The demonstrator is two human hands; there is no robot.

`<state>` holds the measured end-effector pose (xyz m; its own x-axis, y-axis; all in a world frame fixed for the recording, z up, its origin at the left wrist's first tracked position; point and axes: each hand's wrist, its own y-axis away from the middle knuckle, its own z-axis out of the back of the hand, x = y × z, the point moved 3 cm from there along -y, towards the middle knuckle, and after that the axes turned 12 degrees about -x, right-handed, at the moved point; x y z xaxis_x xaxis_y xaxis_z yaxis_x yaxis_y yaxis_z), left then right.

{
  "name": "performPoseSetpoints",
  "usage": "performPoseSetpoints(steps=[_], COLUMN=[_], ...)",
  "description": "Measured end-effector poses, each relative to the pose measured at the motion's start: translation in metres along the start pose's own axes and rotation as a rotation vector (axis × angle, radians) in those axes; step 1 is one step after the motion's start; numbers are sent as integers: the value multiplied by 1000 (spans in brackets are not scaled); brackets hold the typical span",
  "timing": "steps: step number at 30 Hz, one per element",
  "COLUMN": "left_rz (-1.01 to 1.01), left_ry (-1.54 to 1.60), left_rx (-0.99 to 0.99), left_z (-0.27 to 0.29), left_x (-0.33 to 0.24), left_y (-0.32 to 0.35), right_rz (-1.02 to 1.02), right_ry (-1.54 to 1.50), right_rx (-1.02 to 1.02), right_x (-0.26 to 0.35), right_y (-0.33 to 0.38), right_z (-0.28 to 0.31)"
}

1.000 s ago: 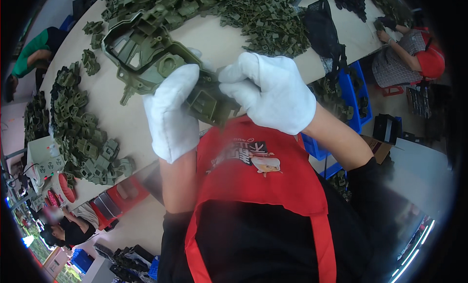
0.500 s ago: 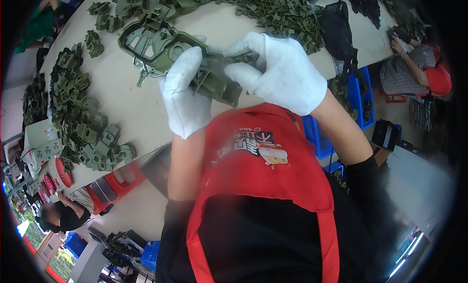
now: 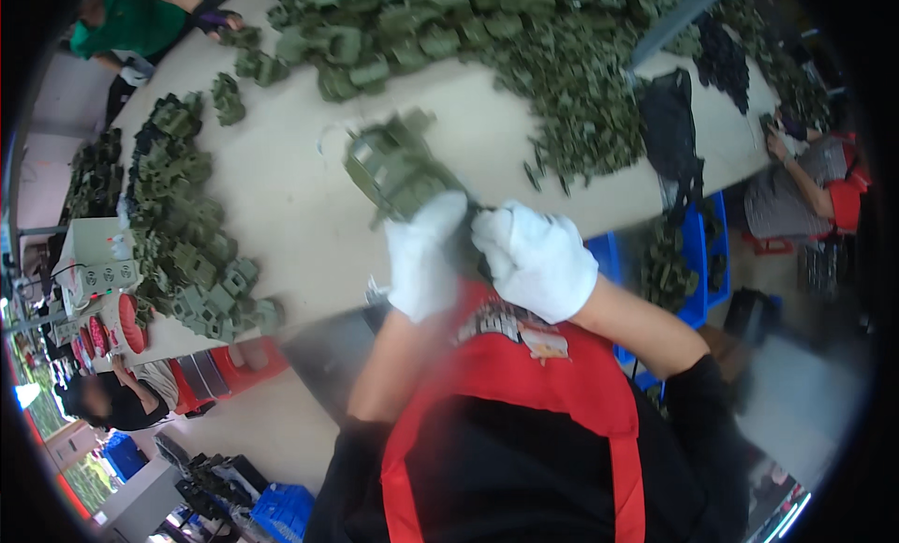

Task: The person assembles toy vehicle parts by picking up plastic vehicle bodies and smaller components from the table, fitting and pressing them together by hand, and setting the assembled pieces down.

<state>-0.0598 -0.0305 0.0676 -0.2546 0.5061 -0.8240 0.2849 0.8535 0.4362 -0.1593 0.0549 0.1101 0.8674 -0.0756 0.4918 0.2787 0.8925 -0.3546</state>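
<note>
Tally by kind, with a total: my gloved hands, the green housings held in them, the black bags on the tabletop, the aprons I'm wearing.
Your white-gloved hands: 2
Green molded housing: 1
Black bag: 1
Red apron: 1
Total: 5

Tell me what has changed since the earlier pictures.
The left hand and right hand have drawn back toward the body. The green housing has been turned; its open hollow no longer shows. At the upper left, a co-worker's hand has come into view over the table. The left hand still holds the housing; the left heap of green parts looks unchanged.
</note>
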Motion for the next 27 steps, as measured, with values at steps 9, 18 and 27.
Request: performPoseSetpoints(steps=[9, 18, 27], left_rz=[-143, 18, 72], left_ry=[50, 221, 221], left_rx=[-34, -264, -144], left_z=[98, 118, 106], left_x=[34, 21, 32], left_y=[-28, -9, -15], right_rz=[-512, -500, -400], right_ry=[-813, -46, -3], right_rx=[428, 105, 178], right_x=[-53, -126, -177], right_y=[-10, -26, -25], right_z=[-91, -251, -210])
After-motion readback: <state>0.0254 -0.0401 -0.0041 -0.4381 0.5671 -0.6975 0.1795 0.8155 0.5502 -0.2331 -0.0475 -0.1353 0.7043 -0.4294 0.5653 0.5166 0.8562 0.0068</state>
